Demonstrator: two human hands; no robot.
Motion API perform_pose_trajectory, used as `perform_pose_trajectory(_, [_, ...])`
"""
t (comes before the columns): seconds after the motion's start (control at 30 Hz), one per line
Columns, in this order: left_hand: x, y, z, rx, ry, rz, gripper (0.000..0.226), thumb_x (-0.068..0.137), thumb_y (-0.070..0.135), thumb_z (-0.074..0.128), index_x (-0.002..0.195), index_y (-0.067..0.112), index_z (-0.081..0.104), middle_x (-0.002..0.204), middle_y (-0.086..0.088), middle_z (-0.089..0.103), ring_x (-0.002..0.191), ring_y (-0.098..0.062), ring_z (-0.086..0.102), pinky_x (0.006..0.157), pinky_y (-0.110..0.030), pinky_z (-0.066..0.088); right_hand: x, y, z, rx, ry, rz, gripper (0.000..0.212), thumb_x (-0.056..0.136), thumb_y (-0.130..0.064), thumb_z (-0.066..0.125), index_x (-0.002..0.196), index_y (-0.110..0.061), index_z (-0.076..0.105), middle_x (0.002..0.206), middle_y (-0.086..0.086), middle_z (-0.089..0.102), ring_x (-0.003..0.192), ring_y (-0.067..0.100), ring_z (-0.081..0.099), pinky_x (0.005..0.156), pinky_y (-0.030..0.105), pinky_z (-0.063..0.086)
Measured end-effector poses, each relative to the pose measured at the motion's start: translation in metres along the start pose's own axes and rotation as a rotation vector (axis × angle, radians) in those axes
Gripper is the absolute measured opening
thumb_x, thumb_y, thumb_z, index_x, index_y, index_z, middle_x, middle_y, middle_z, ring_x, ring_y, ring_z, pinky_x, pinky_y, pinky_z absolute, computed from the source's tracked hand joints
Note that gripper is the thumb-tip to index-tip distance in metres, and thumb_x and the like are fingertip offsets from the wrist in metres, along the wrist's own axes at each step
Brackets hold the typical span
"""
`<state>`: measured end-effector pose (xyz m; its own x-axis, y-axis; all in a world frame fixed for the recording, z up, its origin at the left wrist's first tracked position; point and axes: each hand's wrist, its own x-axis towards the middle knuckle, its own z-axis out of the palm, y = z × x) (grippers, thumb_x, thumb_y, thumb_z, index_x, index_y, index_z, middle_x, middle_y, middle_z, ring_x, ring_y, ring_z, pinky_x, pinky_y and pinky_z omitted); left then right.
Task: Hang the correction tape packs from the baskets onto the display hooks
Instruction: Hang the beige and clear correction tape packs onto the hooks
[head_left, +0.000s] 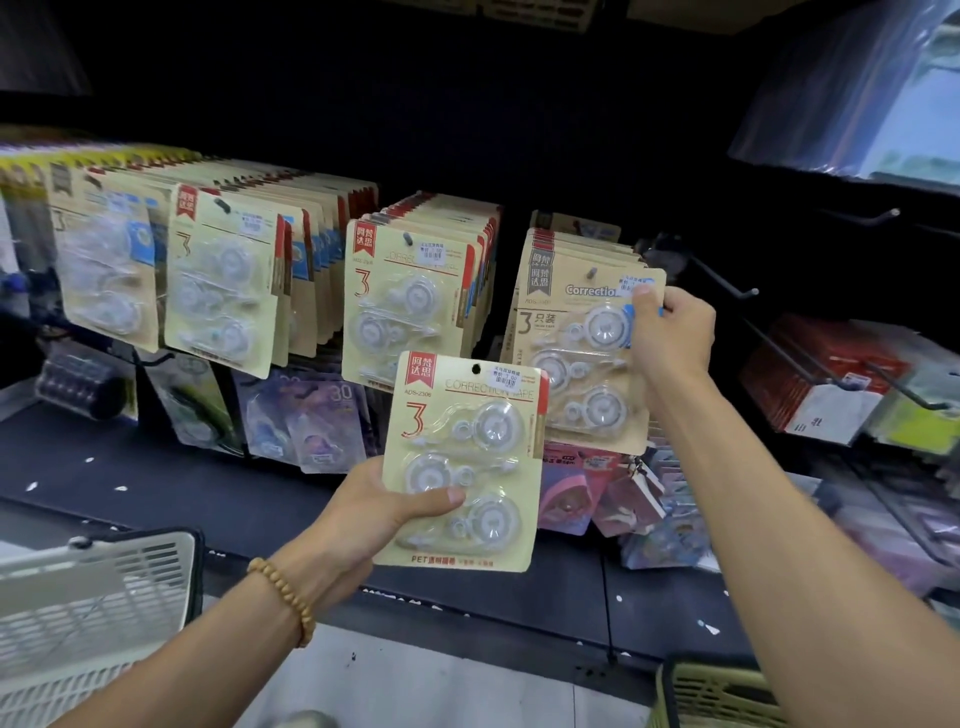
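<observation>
At display hooks: four rows stocked | right hand grips front hung pack; left hand holds unhung pack | baskets: contents unseen

The left hand holds 1 correction tape pack upright below the hooks. The right hand grips the front hanging pack at its top right corner.
</observation>
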<state>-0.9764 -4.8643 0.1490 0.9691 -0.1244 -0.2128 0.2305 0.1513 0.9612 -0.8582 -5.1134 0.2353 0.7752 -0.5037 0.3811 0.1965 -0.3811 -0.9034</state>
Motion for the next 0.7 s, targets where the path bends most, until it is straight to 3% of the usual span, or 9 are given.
perform_pose_trajectory(0.1, [0.0,-0.001,-0.001,-0.028,-0.012,0.004,0.036,0.072,0.005,0.079,0.107,0.006,0.072,0.102,-0.013,0.078,0.095,-0.03,0.075,0.086,-0.044,0.06,-0.001,0.001,0.008,0.063,0.028,0.014,0.033,0.101,-0.027,0.056,0.078,-0.005,0.06,0.068,-0.004,0.052,0.061,0.01,0.044,0.054,0.021,0.038])
perform_pose_trajectory(0.17, [0.0,-0.001,-0.001,-0.035,-0.016,0.001,0.04,0.069,0.009,0.079,0.109,0.007,0.072,0.104,-0.013,0.078,0.097,-0.03,0.075,0.09,-0.045,0.057,-0.001,0.007,0.012,0.122,0.031,0.024,0.029,0.097,-0.026,0.063,0.073,-0.012,0.06,0.067,-0.006,0.054,0.062,0.01,0.047,0.058,0.024,0.039])
perform_pose_trajectory(0.37, [0.006,-0.001,-0.003,-0.041,-0.015,0.008,0.038,0.075,0.009,0.078,0.112,0.008,0.071,0.106,-0.011,0.077,0.101,-0.029,0.074,0.092,-0.045,0.057,0.013,0.012,0.021,0.055,0.07,0.086,0.029,0.091,-0.034,0.073,0.07,-0.016,0.066,0.062,-0.008,0.056,0.058,0.009,0.047,0.054,0.024,0.039])
perform_pose_trajectory(0.57, [0.012,0.001,0.002,-0.034,-0.013,0.026,0.046,0.07,0.016,0.08,0.114,0.008,0.071,0.109,-0.01,0.077,0.105,-0.028,0.073,0.101,-0.05,0.052,0.037,0.009,0.031,-0.025,0.044,0.205,0.042,0.087,-0.04,0.074,0.06,-0.017,0.051,0.067,-0.001,0.054,0.07,0.022,0.051,0.067,0.038,0.052])
perform_pose_trajectory(0.63, [0.013,0.001,0.007,-0.037,-0.027,0.018,0.047,0.071,0.017,0.079,0.116,0.007,0.07,0.11,-0.01,0.077,0.105,-0.028,0.073,0.102,-0.051,0.052,0.031,0.012,0.023,-0.046,0.031,0.213,0.029,0.088,-0.039,0.073,0.069,-0.022,0.059,0.078,-0.002,0.061,0.082,0.022,0.062,0.082,0.045,0.058])
perform_pose_trajectory(0.7, [0.012,0.001,0.013,-0.036,-0.043,0.014,0.047,0.073,0.016,0.078,0.118,0.007,0.069,0.111,-0.01,0.076,0.106,-0.029,0.073,0.103,-0.051,0.051,0.015,0.016,0.011,-0.061,0.046,0.207,0.019,0.09,-0.038,0.072,0.093,-0.02,0.067,0.095,-0.002,0.068,0.096,0.02,0.066,0.089,0.04,0.055])
